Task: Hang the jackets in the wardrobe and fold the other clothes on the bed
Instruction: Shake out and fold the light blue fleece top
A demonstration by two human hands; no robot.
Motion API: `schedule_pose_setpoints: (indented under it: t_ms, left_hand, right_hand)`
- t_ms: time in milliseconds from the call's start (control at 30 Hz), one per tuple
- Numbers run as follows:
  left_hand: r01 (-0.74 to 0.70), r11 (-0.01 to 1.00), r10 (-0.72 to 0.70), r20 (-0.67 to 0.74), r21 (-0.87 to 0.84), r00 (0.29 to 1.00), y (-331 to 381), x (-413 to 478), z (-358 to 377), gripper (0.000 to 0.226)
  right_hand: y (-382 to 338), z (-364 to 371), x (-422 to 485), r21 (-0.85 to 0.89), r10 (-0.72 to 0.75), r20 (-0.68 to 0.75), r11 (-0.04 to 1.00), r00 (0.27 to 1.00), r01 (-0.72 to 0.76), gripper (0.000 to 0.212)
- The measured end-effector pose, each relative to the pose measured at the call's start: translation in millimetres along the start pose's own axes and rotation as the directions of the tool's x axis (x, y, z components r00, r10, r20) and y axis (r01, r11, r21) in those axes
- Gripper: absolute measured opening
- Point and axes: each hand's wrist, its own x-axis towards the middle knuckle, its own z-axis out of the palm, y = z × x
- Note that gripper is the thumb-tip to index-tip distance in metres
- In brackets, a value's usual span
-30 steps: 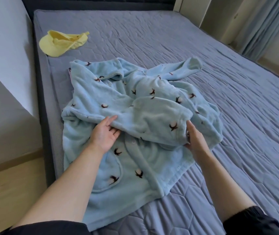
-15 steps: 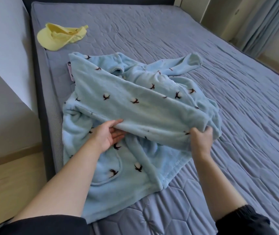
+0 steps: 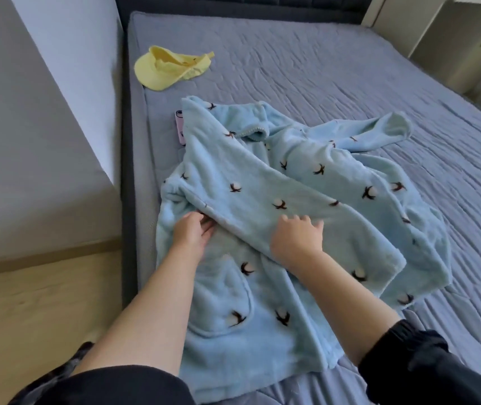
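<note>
Left hand (image 3: 194, 235): fingers together, touching fold edge | right hand (image 3: 296, 238): fingers spread, pressing blue fleece robe (image 3: 262, 182) | on bed (image 3: 350, 68)

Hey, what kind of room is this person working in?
Most likely a bedroom: a wide bed with a quilted grey cover, a dark padded headboard at its far end, and a fleecy light-blue garment spread on it.

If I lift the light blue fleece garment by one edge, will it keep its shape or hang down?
Probably floppy: the light blue fleece garment lies in soft folds on the bed. It would likely sag from one grip. Its thick pile suggests bulk and little slipping.
</note>
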Motion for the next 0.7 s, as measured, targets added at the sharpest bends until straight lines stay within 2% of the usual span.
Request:
schedule_pose_setpoints:
  t_ms: [67,133,233,300,367,467,567,600,633,700]
  left_hand:
    - [0.023,0.998,-0.018,0.085,-0.054,0.996,12.7,6.6,-1.8,0.027]
    - [0.047,0.996,-0.035,0.152,-0.077,0.988,22.1,12.6,-1.7,0.028]
    - [0.115,0.981,-0.088,0.171,-0.158,0.981,30.7,20.8,-0.2,0.032]
    - [0.17,0.954,-0.121,0.202,-0.247,0.972,37.5,24.9,1.8,0.033]
    - [0.169,0.922,-0.092,0.228,-0.349,0.969,46.3,28.2,-0.1,0.03]
    - [0.096,0.825,-0.001,0.169,-0.557,0.986,60.6,37.1,-16.9,0.028]
    - [0.061,0.691,-0.015,0.07,-0.721,0.997,70.9,42.0,-34.9,0.04]
    - [0.036,0.707,-0.023,0.028,-0.706,0.999,73.4,41.6,-36.9,0.04]
    - [0.005,0.774,-0.027,-0.026,-0.633,0.999,75.7,39.8,-36.1,0.037]
    - [-0.073,0.924,0.008,-0.173,-0.374,0.985,78.7,35.1,-32.2,0.028]
  right_hand:
    - [-28.7,-13.6,19.9,0.141,-0.083,-0.146,0.984,0.986,0.104,0.042]
    - [-54.6,-21.9,43.2,0.222,-0.139,-0.201,0.958,0.97,0.184,0.044]
    - [-70.3,-11.6,80.7,0.285,-0.126,-0.135,0.945,0.983,0.16,0.046]
    - [-71.6,8.1,97.7,0.416,-0.107,-0.068,0.901,0.992,0.125,0.042]
    - [-74.3,28.0,105.7,0.49,-0.08,-0.003,0.869,0.997,0.071,0.05]
    - [-75.0,44.3,111.7,0.48,-0.028,-0.012,0.877,1.0,0.03,0.061]
    - [-68.9,50.3,117.0,0.533,-0.011,-0.084,0.845,0.996,0.055,0.062]
    - [-67.7,51.7,116.4,0.538,-0.015,-0.101,0.84,0.995,0.067,0.061]
    - [-67.6,53.2,114.6,0.529,-0.021,-0.117,0.845,0.993,0.08,0.061]
    - [-69.0,55.2,110.4,0.467,-0.05,-0.142,0.877,0.989,0.112,0.061]
